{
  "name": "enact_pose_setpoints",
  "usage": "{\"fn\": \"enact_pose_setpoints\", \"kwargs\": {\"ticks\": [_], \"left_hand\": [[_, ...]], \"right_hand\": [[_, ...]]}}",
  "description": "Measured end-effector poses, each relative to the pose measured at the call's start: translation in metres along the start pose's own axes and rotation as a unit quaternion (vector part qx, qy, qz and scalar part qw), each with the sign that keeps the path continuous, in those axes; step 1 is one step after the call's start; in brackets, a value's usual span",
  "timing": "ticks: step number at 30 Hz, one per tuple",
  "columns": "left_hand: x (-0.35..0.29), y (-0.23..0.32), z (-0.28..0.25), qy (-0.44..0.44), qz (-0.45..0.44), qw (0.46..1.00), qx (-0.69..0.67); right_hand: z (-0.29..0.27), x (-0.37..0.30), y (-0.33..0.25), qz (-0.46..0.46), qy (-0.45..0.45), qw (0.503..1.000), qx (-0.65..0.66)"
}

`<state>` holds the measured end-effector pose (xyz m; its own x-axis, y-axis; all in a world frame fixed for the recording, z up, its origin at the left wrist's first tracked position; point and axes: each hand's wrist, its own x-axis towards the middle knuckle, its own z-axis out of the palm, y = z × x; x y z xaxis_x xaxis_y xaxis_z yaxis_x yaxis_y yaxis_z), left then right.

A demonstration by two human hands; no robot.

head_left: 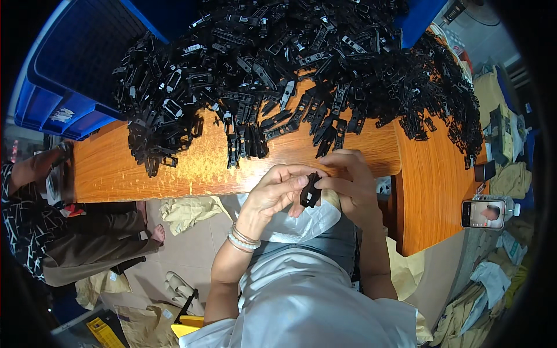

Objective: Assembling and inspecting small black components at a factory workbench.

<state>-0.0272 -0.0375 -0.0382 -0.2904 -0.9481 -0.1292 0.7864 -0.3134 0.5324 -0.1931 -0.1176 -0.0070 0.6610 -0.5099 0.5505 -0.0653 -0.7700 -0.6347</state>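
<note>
Looks like the left hand (268,196) has the black plastic part (311,194) pinched thumb-to-fingers, probably for steadiness, with the right hand (358,188) at its other side (can't tell if gripping), and the black heap (261,64) on the bench (104,168) beyond both, presumably for easy reach.

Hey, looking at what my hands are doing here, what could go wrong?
The small black slotted plastic part is held at the fingertips of your left hand, beside your right hand and near the front edge of the orange-brown wood-grain table; it might slip and drop. The heaped narrow black plastic pieces lie loose, so a bump could slide some off.
</note>
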Motion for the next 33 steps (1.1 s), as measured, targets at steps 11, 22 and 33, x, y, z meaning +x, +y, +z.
{"fn": "enact_pose_setpoints", "kwargs": {"ticks": [11, 22, 33], "left_hand": [[0.021, -0.006, 0.015, 0.171, 0.096, 0.941, 0.274], [0.060, -0.008, 0.019, 0.247, 0.215, 0.384, 0.863], [0.028, -0.013, 0.011, 0.211, 0.189, 0.898, 0.337]], "right_hand": [[0.001, -0.029, -0.011, 0.153, 0.062, 0.986, 0.002], [-0.001, -0.041, 0.004, 0.270, 0.279, 0.919, 0.074], [0.008, -0.025, 0.002, 0.414, 0.244, 0.798, 0.363]]}}
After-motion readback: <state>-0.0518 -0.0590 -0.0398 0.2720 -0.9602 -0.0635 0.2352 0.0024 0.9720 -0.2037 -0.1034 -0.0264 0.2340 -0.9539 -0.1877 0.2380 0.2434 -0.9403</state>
